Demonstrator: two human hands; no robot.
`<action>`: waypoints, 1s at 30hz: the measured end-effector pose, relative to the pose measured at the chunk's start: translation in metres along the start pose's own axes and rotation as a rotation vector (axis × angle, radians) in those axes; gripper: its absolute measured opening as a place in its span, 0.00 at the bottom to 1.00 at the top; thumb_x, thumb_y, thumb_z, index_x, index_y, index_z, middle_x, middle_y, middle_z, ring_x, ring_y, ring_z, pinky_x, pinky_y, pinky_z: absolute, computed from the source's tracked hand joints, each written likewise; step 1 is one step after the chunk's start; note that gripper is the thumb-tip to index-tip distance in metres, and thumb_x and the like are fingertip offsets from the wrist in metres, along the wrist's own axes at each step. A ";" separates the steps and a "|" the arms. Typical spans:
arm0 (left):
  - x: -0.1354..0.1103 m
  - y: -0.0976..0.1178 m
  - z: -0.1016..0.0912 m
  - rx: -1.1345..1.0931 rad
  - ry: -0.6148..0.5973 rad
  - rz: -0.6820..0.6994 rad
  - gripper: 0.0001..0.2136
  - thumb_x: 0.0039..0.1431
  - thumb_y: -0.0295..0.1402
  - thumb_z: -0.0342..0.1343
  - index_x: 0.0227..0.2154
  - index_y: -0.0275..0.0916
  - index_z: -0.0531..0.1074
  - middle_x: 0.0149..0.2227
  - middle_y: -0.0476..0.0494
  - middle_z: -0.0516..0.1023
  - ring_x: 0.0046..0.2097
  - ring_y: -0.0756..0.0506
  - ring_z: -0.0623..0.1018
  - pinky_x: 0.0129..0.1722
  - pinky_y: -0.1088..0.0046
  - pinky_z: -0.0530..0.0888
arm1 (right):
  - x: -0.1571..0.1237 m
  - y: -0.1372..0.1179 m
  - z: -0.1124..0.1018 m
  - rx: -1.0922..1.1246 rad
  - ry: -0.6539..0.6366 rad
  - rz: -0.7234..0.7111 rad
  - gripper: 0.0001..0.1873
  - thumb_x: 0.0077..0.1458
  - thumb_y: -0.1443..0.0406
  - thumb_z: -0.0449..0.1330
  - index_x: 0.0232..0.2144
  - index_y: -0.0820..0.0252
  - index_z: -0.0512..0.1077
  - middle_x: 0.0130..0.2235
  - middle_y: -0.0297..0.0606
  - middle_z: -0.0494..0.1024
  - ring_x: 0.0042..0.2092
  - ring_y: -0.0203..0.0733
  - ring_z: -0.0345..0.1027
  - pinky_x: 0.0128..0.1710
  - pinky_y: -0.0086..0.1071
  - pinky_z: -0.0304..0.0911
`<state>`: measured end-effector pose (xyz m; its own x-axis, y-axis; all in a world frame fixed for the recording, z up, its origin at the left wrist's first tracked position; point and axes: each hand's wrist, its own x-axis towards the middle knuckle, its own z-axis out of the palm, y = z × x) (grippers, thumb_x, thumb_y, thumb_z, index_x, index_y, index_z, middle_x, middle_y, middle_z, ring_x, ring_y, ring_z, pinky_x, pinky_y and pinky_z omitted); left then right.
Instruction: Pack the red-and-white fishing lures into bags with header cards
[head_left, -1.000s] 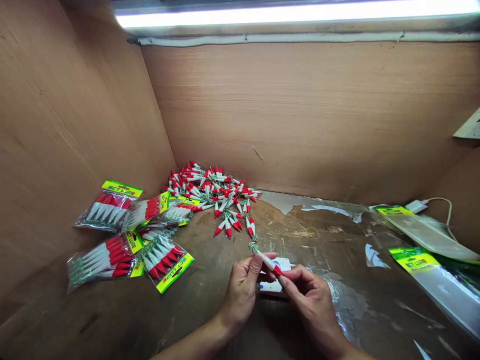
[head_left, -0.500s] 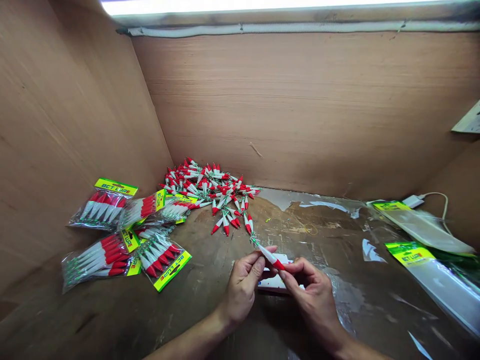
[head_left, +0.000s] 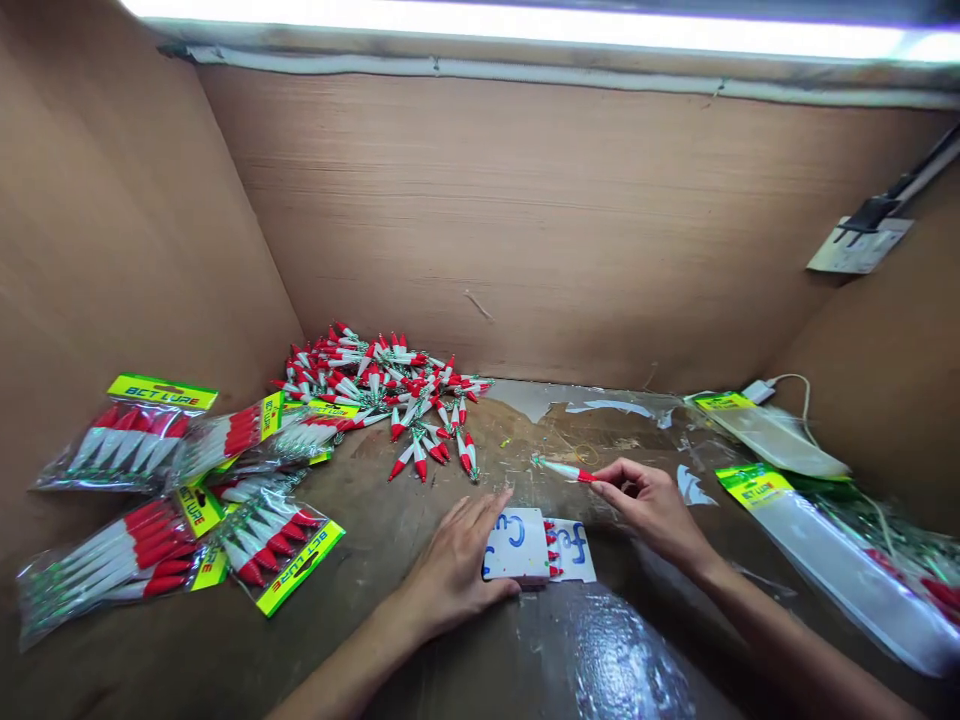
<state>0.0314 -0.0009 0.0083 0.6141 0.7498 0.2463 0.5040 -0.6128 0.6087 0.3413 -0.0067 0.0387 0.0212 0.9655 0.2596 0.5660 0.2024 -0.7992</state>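
Note:
My right hand (head_left: 651, 508) pinches the red end of one red-and-white lure (head_left: 564, 469) and holds it level just above the table, its tip pointing left. My left hand (head_left: 457, 565) rests fingers together against the left edge of a small white box (head_left: 517, 545) marked with blue letters. A few red lure tips stick out between this box and a second white piece (head_left: 574, 550) beside it. A heap of loose red-and-white lures (head_left: 375, 385) lies at the back left of the table.
Several filled clear bags with yellow-green header cards (head_left: 277, 545) lie at the left. Flat bags with the same headers (head_left: 772, 445) lie at the right near a white charger and cable (head_left: 757, 390). Brown board walls close in the left, back and right sides.
My hands have parted. The left let go of the lure and dropped to the white box; the right carried the lure to the right. The view swung right and down.

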 end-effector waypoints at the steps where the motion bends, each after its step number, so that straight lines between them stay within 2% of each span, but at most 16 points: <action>1: 0.001 -0.003 0.001 -0.017 -0.010 0.010 0.50 0.46 0.36 0.72 0.69 0.49 0.48 0.66 0.38 0.62 0.64 0.34 0.65 0.64 0.50 0.62 | -0.004 0.007 -0.006 -0.043 0.007 -0.017 0.13 0.61 0.54 0.61 0.36 0.57 0.78 0.31 0.35 0.79 0.29 0.39 0.66 0.28 0.30 0.59; 4: 0.004 -0.005 0.001 -0.082 0.032 0.025 0.49 0.47 0.33 0.71 0.69 0.50 0.48 0.66 0.40 0.62 0.64 0.36 0.66 0.63 0.55 0.64 | -0.019 0.018 -0.017 -0.132 0.063 -0.114 0.12 0.62 0.56 0.60 0.36 0.56 0.78 0.33 0.37 0.79 0.31 0.41 0.69 0.30 0.31 0.61; 7: 0.007 -0.002 -0.001 -0.109 0.074 0.008 0.48 0.48 0.32 0.71 0.68 0.51 0.50 0.66 0.40 0.62 0.64 0.36 0.66 0.64 0.54 0.64 | -0.027 0.013 -0.021 -0.180 0.083 -0.226 0.10 0.63 0.59 0.59 0.36 0.56 0.78 0.33 0.40 0.78 0.36 0.44 0.71 0.34 0.34 0.64; 11: 0.010 0.003 -0.005 -0.135 0.073 0.007 0.45 0.48 0.33 0.71 0.67 0.50 0.53 0.65 0.39 0.64 0.62 0.35 0.68 0.62 0.52 0.65 | -0.027 0.005 -0.023 -0.214 0.083 -0.302 0.10 0.64 0.60 0.58 0.36 0.55 0.78 0.34 0.41 0.79 0.36 0.45 0.71 0.36 0.36 0.65; 16: 0.011 0.005 -0.006 -0.195 0.091 -0.007 0.44 0.47 0.33 0.71 0.66 0.47 0.55 0.61 0.39 0.69 0.60 0.35 0.71 0.60 0.54 0.68 | -0.029 0.005 -0.022 -0.227 0.098 -0.323 0.10 0.63 0.59 0.59 0.36 0.55 0.78 0.33 0.40 0.78 0.36 0.46 0.70 0.35 0.37 0.64; 25: 0.011 0.008 -0.006 -0.175 0.088 -0.017 0.44 0.47 0.33 0.71 0.66 0.48 0.55 0.62 0.38 0.68 0.60 0.35 0.71 0.60 0.51 0.67 | -0.030 0.005 -0.021 -0.230 0.089 -0.347 0.08 0.63 0.62 0.59 0.35 0.55 0.78 0.32 0.39 0.78 0.35 0.45 0.70 0.35 0.36 0.62; 30: 0.010 0.000 -0.001 -0.176 0.061 -0.001 0.44 0.46 0.34 0.71 0.66 0.48 0.56 0.64 0.38 0.66 0.62 0.34 0.69 0.62 0.50 0.65 | -0.036 -0.007 -0.013 -0.170 0.145 -0.253 0.10 0.62 0.59 0.60 0.35 0.56 0.78 0.32 0.39 0.78 0.34 0.44 0.71 0.34 0.35 0.63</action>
<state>0.0368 0.0069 0.0121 0.5733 0.7673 0.2875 0.3874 -0.5629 0.7301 0.3480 -0.0453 0.0418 -0.0268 0.8524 0.5223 0.6972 0.3903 -0.6013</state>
